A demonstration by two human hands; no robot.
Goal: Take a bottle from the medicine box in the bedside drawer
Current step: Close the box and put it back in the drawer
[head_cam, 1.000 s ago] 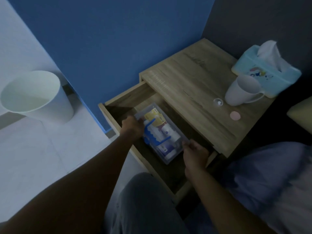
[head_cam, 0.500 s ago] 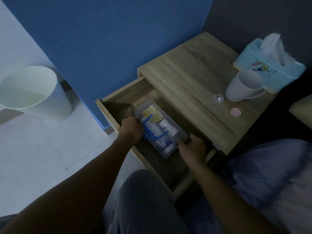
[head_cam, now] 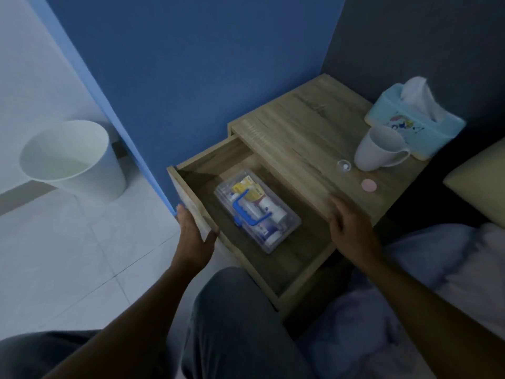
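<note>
The bedside drawer point(head_cam: 300, 279) stands pulled out from the wooden nightstand point(head_cam: 295, 132). In it lies the clear medicine box point(head_cam: 287, 221) with a blue handle point(head_cam: 246, 212) on its lid. A white bottle point(head_cam: 269, 205) and yellow packets show through the plastic. My left hand point(head_cam: 194, 233) grips the drawer's front panel at its left end, thumb inside. My right hand point(head_cam: 348, 224) hovers with fingers apart at the nightstand's near edge, right of the box and touching nothing I can see.
On the nightstand top stand a white mug point(head_cam: 378, 149), a blue tissue box point(head_cam: 415, 124), a small clear cap point(head_cam: 343, 166) and a pink disc point(head_cam: 369, 185). A white bin point(head_cam: 73, 160) is on the floor at the left. My knee point(head_cam: 232, 310) is below the drawer.
Both hands have come off the medicine box. The left went to the drawer front, the right drew out to the nightstand edge. The box stays in the drawer.
</note>
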